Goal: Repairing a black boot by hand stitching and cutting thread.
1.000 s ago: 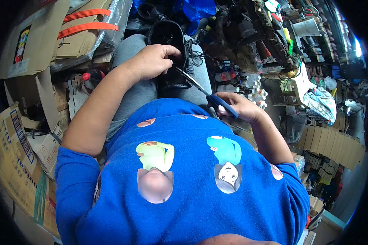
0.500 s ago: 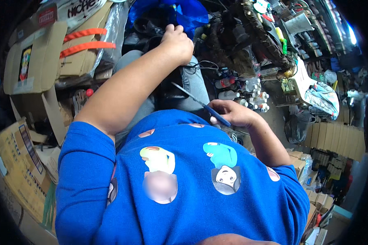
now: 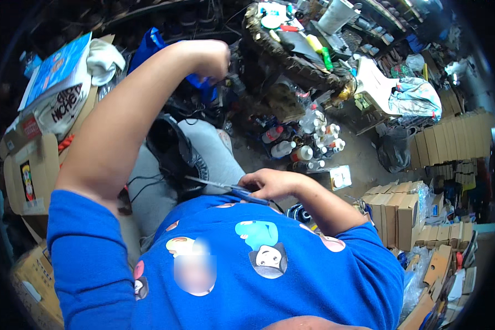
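Observation:
My left hand [image 3: 210,61] is raised at the end of a stretched arm, out beyond my knees near a blue plastic bag [image 3: 148,48]. It is smeared by motion and its fingers cannot be made out. On my lap, between grey-clad thighs, lies a black shoe [image 3: 173,140]. A thin black cord [image 3: 146,179] lies loose over my thigh beside it. Close to my belly, my right hand [image 3: 275,184] is closed round a blue-handled tool [image 3: 245,193] with a thin metal blade. The blade points left, across the near end of the shoe.
Several plastic bottles [image 3: 313,143] stand on the floor to the right. Ahead is a rough round worktable [image 3: 291,55] with tools. A white chair [image 3: 374,82] holds a silvery cloth. Stacked cardboard boxes [image 3: 393,212] stand at right; more cardboard [image 3: 36,181] is at left.
My left hand has swung up and outward, away from my lap. My right hand and the tool have shifted slightly left and down. The view has turned, showing the shoe more fully.

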Demonstrator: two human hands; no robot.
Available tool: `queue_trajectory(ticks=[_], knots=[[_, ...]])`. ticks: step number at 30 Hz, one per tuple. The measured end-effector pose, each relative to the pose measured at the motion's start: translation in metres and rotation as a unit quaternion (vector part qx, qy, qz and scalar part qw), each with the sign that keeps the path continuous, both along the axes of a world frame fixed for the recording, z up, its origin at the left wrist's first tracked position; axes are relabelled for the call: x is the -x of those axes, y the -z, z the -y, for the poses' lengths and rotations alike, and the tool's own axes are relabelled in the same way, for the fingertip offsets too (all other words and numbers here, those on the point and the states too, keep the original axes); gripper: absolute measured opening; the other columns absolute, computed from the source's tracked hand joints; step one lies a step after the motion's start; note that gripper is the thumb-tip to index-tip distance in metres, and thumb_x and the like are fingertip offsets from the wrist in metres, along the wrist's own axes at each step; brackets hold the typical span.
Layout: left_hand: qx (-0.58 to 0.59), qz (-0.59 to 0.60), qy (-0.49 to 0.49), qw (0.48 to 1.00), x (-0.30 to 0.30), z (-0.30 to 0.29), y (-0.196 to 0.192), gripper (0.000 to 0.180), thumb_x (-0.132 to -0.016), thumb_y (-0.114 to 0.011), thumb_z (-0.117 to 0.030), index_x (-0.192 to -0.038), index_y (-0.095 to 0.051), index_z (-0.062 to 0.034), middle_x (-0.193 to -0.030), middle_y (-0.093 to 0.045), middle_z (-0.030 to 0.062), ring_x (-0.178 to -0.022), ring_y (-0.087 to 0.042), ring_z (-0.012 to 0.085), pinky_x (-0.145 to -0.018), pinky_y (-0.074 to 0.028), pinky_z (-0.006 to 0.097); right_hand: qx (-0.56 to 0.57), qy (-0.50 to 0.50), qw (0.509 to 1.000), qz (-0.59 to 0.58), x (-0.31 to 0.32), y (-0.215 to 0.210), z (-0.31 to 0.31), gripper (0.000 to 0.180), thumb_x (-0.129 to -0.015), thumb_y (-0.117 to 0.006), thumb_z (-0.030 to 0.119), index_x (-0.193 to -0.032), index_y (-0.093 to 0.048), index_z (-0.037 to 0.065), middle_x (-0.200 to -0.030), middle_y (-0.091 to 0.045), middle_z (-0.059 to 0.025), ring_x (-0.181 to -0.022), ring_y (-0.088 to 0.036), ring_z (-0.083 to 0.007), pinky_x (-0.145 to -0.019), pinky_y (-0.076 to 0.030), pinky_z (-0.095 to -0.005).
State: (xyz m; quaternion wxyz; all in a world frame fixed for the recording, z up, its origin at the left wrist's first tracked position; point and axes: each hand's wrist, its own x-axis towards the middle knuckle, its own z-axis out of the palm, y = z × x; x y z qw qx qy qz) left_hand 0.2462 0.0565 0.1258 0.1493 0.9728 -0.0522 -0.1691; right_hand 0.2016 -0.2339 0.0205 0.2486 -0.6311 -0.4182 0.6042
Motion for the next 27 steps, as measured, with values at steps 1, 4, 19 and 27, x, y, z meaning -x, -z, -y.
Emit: queue_trajectory(ticks=[1,4,19,27], knots=[[-0.009,0.075,0.105,0.992,-0.03,-0.012,0.009,0.015,-0.068,-0.059,-0.008,-0.079,-0.062,0.0025,-0.058,-0.059,0.0084,-0.042,-0.052,0.0183,-0.043,-0.043,0.031,-0.01,-0.009,1.0,0.0,0.001,0.0,-0.003,0.048,-0.082,-0.065,0.034,-0.114,-0.057,-0.001,-0.098,-0.066,-0.0145,-0.09,-0.061,-0.0189,-0.083,-0.047,-0.0317],[0.247,0.158,-0.144,0.945,-0.088,0.03,-0.023,0.033,-0.08,-0.055,-0.025,-0.104,-0.062,-0.0026,-0.089,-0.064,0.0112,-0.071,-0.058,0.0193,-0.059,-0.047,0.034,-0.011,-0.014,0.999,0.032,0.0,-0.004,-0.003,0.049,-0.083,-0.062,0.035,-0.114,-0.057,-0.002,-0.102,-0.065,-0.0175,-0.092,-0.063,-0.0244,-0.085,-0.047,-0.0344],[0.321,0.215,-0.269,0.882,0.158,-0.016,0.059,0.019,-0.087,-0.061,-0.022,-0.083,-0.058,-0.0042,-0.071,-0.053,-0.0022,-0.065,-0.05,0.0063,-0.06,-0.042,0.023,0.024,0.051,0.998,-0.036,-0.002,-0.01,-0.008,0.053,-0.076,-0.073,0.042,-0.107,-0.06,0.001,-0.086,-0.062,-0.005,-0.08,-0.054,-0.0114,-0.07,-0.044,-0.0277],[0.111,0.247,-0.241,0.932,0.249,0.041,0.124,0.035,-0.07,-0.074,-0.031,-0.094,-0.065,-0.008,-0.096,-0.062,0.0084,-0.096,-0.054,0.0278,-0.084,-0.042,0.04,-0.056,0.111,0.991,-0.05,0.009,-0.037,-0.035,0.054,-0.063,-0.083,0.037,-0.094,-0.056,0.004,-0.078,-0.054,0.0036,-0.072,-0.05,-0.0088,-0.064,-0.041,-0.0231]])
